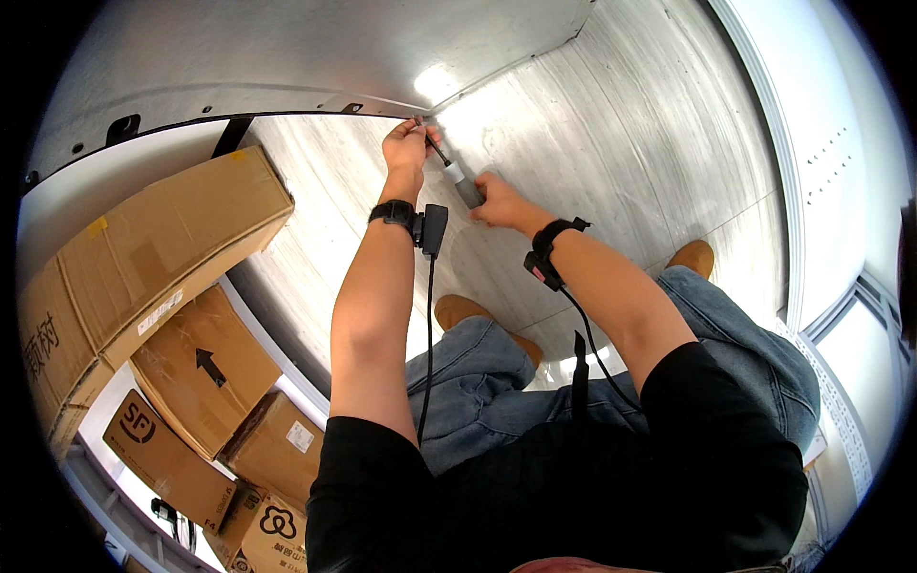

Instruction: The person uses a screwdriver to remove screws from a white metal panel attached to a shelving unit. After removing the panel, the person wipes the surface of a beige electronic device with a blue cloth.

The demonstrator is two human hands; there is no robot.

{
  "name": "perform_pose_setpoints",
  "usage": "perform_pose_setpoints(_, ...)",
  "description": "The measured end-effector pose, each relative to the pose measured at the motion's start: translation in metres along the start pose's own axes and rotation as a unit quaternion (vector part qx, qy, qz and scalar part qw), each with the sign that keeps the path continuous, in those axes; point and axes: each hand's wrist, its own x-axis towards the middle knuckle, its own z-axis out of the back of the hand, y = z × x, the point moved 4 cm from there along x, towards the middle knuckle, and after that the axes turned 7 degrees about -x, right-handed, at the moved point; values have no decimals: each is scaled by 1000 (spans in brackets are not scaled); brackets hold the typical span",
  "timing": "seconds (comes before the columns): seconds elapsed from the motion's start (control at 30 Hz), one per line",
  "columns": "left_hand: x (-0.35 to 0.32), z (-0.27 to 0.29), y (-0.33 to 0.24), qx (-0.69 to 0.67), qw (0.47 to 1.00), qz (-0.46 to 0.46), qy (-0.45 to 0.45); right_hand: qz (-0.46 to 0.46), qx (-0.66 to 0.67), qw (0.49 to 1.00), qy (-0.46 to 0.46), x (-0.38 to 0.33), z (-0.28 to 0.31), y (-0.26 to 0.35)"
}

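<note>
A screwdriver (465, 189) with a grey handle and white collar is gripped by my right hand (503, 203), the fingers closed round the end of the handle. Its thin dark shaft slants up and left to my left hand (406, 148). That hand's fingers are pinched together beside the shaft's tip, at the lower corner of a large grey metal panel (315, 57). What they hold there is hidden by the fingers. Both wrists wear black straps with small cabled devices.
Cardboard boxes are stacked at the left, a long box (162, 239) on top and a box with a black arrow (205, 368) below. Pale wood-look floor (621, 124) spreads under my hands. A white panel (831, 115) stands at the right.
</note>
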Motion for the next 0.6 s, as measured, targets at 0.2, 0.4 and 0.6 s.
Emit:
perform_pose_setpoints(0.2,1,2,-1,142,987,-51,-57,85,-266,960,-1,-11,-1,32)
perform_pose_setpoints(0.4,-2,-2,-6,69,997,3,-30,-67,77,994,45,-17,1,19)
perform_pose_setpoints(0.6,-1,-1,-2,-25,1000,19,3,-55,86,987,125,-4,-3,11)
